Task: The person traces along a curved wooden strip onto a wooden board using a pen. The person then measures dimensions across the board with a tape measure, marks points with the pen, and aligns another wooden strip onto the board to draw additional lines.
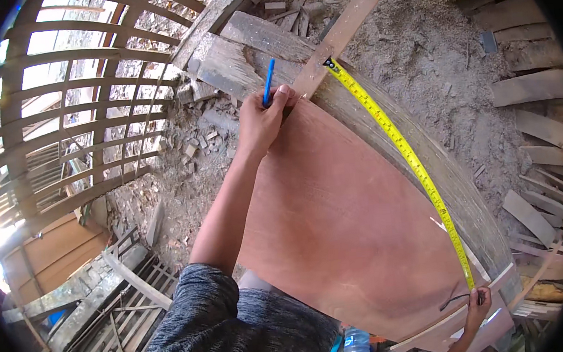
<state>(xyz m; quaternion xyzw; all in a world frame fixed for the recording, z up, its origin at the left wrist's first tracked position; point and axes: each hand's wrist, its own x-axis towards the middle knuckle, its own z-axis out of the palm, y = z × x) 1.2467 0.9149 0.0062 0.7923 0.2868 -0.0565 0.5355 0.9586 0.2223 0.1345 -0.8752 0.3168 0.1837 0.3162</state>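
Observation:
My left hand [265, 119] is closed around a blue pen [270, 77], which points up from the fingers. It rests at the upper corner of a large reddish plywood sheet [344, 217]. A yellow tape measure [401, 143] runs along the sheet's right side, bowing outward. Its dark end hook [330, 63] lies on a narrow wooden strip [355, 24]. At the lower right, my right hand [480, 300] grips the tape's near end, where something dark shows between the fingers. A thin dark cord-like piece [451, 299] sticks out beside that hand.
Under the sheet lies a weathered grey plank [476, 207]. A slatted wooden frame [84, 105] stands at the left. Curved wooden pieces [534, 88] line the right. Sawdust and offcuts cover the ground [418, 66]. A clear bluish bottle [356, 343] sits below the sheet.

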